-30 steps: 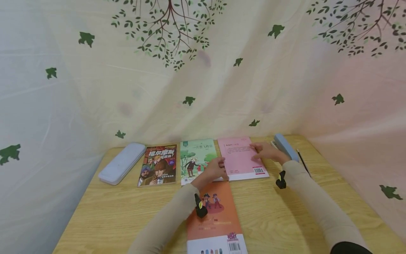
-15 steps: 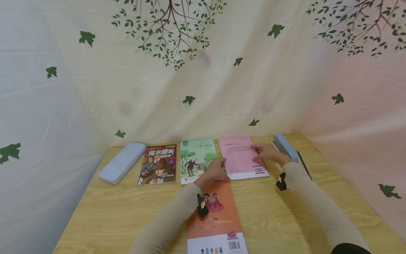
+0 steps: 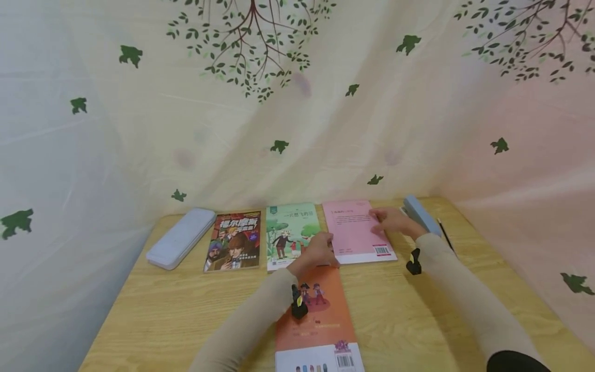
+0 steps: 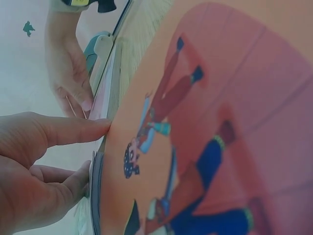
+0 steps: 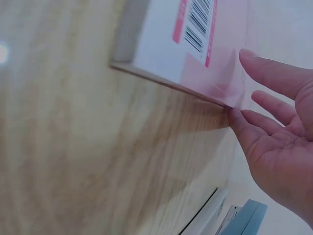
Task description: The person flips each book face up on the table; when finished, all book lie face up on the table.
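Observation:
A pink book lies back cover up on the table, between my two hands. At its right edge my right hand touches it. The right wrist view has the thumb over the cover and a fingertip against the side. My left hand is at the near left corner of the pink book, over the right part of a green picture-cover book. In the left wrist view its thumb and fingers are extended, fingertips at the book edges. An orange book lies nearer me, its far end just below the left hand.
Left of the green book lie a dark comic-style book and a pale lavender case. Beyond the right hand are a blue stapler and a black pencil. A printed curtain hangs behind the wooden table.
The head view has shifted a little. My left hand has slid very slightly toward me and right; the right hand stays at the pink book's edge. The books keep their layout.

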A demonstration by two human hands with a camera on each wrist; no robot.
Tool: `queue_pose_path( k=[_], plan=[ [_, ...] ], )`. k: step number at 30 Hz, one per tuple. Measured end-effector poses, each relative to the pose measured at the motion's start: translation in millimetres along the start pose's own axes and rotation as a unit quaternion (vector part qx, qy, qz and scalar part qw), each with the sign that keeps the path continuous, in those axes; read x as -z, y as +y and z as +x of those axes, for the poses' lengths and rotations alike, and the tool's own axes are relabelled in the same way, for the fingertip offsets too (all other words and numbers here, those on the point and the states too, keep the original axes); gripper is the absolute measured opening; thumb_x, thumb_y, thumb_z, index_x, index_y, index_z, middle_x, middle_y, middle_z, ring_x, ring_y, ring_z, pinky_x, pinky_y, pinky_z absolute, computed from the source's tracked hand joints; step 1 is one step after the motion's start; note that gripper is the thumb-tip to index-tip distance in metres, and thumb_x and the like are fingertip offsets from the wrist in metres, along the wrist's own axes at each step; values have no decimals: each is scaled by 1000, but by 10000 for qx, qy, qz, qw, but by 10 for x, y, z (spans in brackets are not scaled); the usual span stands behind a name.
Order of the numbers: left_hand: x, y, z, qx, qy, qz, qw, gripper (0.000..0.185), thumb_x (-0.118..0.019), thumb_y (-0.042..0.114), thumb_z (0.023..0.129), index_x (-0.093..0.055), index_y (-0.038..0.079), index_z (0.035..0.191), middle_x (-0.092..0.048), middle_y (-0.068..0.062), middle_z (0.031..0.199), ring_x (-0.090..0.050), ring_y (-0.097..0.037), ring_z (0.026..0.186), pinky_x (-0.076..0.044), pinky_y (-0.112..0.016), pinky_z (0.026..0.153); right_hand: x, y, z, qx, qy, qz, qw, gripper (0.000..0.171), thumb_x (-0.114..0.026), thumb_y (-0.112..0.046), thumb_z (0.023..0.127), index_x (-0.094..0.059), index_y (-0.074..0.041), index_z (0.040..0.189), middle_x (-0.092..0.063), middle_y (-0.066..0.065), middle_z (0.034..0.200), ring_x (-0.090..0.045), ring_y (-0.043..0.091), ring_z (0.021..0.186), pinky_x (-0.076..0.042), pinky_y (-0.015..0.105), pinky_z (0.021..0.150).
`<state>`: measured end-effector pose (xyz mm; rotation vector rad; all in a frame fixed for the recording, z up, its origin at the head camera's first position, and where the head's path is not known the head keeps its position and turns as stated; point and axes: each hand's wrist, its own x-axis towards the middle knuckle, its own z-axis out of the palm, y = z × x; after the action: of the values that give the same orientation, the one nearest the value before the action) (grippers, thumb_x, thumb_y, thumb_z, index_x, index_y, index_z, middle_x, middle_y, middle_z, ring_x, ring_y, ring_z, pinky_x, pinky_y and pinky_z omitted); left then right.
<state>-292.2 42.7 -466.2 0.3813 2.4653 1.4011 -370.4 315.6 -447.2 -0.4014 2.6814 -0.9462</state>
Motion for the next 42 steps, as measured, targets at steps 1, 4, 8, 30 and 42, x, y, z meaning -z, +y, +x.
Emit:
queue_pose_path(
  k=[1,4,8,30,42],
  plan=[
    [-3,4,2,-5,8,99,10000,99,-89,-11,63,-40,-12,149,-51,-25,151,-53,-35,138,-46,-38,114,13,13,29,3,10,17,10000,50,-70,-11,94,-52,8,135,-53,34,137,-49,46,128,-41,55,111],
    [-10,11,5,-55,-13,231,9997,94,-89,-9,63,-45,-11,146,-55,-24,147,-58,-33,133,-49,-37,111,50,67,118,-81,-15,191,9998,64,-69,-12,94,-42,7,150,-41,35,153,-36,51,144,-29,62,121],
    [-22,3,-16,-218,-84,236,9994,77,-89,-11,63,-57,-11,134,-68,-20,127,-68,-20,106,-59,-28,92,91,134,224,-198,-81,364,9991,77,-69,-15,95,-28,5,158,-24,33,162,-20,52,151,-18,65,124],
    [-51,28,-31,-316,57,799,9963,50,-91,-5,61,-68,-8,105,-65,-9,99,-47,-11,73,-40,-17,59,82,173,424,-492,170,703,9962,70,-65,-12,98,-30,4,157,-23,28,165,-17,49,154,-14,65,125],
    [10,-5,26,-220,61,705,9972,50,-91,-6,62,-70,-7,107,-70,-14,113,-51,-10,81,-48,-19,70,79,93,471,-472,101,804,9956,64,-64,-11,98,-37,2,154,-26,27,164,-23,48,150,-17,68,123]
  ],
)
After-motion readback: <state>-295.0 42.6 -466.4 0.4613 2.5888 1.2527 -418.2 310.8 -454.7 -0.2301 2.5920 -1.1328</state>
